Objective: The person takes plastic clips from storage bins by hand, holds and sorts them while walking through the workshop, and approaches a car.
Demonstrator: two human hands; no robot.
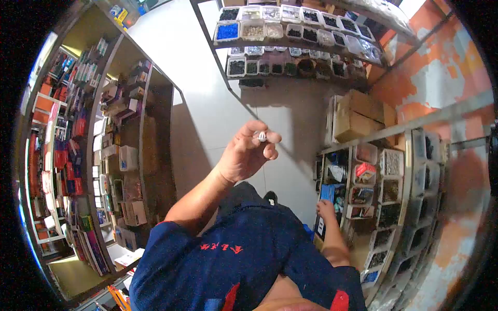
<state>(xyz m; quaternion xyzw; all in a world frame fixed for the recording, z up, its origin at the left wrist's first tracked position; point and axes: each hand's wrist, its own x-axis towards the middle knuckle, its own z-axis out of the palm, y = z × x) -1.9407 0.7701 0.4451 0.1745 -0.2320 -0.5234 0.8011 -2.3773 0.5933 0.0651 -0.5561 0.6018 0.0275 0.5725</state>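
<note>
My left hand [245,151] is raised in front of my chest, above the floor. Its thumb and fingers pinch a small white piece [262,137] with dark marks; its exact kind is too small to tell. Lower down at the right, my right hand [326,209] is by the edge of the right shelf, its fingers curled. Just above it, near the fingers, is a blue box [327,193]. Whatever the right fingers may hold is hidden.
A rack [290,43] of trays with small parts stands ahead. Shelves [137,116] with boxes line the left. On the right are bins [390,191] of small parts, with a cardboard box [358,116] beyond them. Grey floor [207,122] lies between.
</note>
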